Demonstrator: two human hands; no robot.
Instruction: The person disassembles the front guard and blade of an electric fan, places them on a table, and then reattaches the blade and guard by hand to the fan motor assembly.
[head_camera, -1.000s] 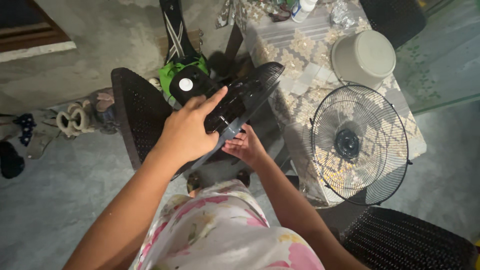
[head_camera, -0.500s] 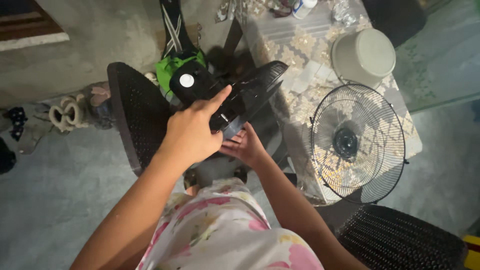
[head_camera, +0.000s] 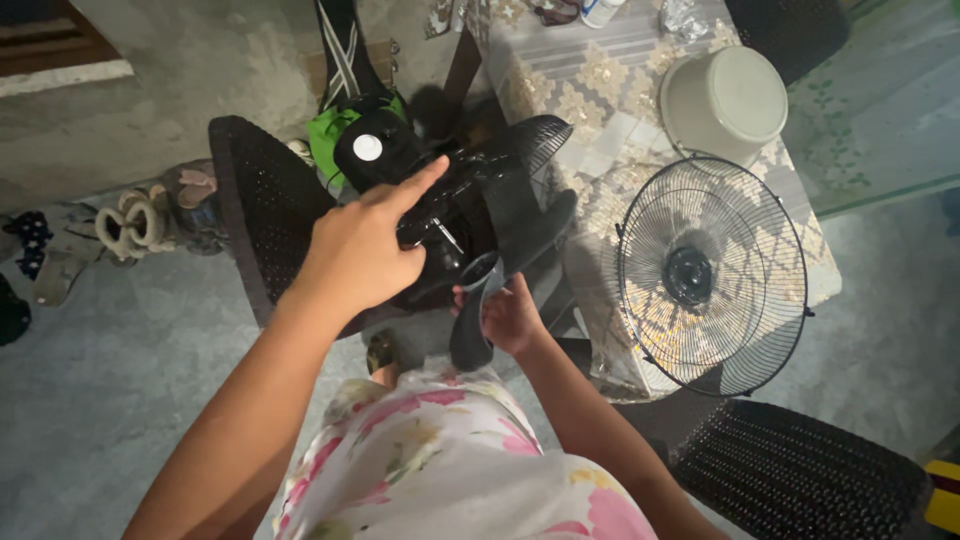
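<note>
Right now the left hand (head_camera: 365, 250) is clamped over the black plastic fan motor housing (head_camera: 430, 205), index finger stretched along its top toward the round rear cap with a white dot. The right hand (head_camera: 510, 318) grips a dark curved fan blade (head_camera: 478, 310) from below, fingers wrapped round its lower edge. Both sit above the person's lap, over the floral dress (head_camera: 450, 460). It's tight here: a black woven chair back (head_camera: 265, 205) crowds the left, and the patterned tablecloth table (head_camera: 600, 90) edge is just right of the blades. A round black wire fan guard (head_camera: 712, 275) leans against that table edge, near the right forearm. A pale upturned plastic bowl (head_camera: 722, 100) sits on the table, well apart. Bare grey floor (head_camera: 120, 400) lies lower left.
</note>
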